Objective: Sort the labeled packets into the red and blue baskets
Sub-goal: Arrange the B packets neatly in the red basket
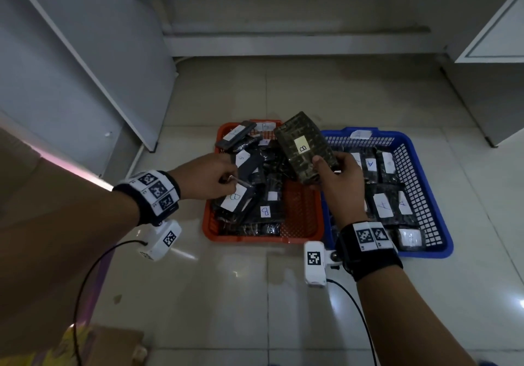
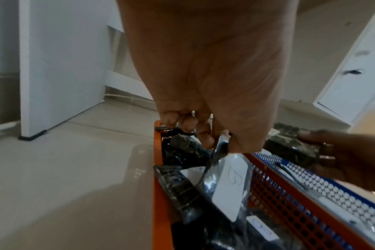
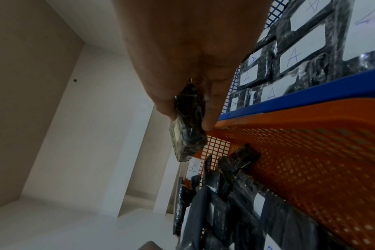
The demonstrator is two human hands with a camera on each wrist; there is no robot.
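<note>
A red basket (image 1: 300, 215) and a blue basket (image 1: 419, 195) stand side by side on the tiled floor. Several dark packets labelled B lie in the red one, and several labelled A (image 1: 382, 205) in the blue one. My right hand (image 1: 326, 167) grips a dark packet with a yellowish B label (image 1: 304, 146), raised over the red basket's far right part; the right wrist view shows thumb and fingers clamped on the same packet (image 3: 188, 132). My left hand (image 1: 235, 180) pinches the plastic edge of a B packet (image 2: 229, 182) at the red basket's left side.
A white cabinet panel (image 1: 85, 82) rises at the left and another cabinet (image 1: 496, 39) at the right. A cardboard box (image 1: 113, 346) sits at the lower left. Camera cables trail from both wrists. Bare tiles lie in front of the baskets.
</note>
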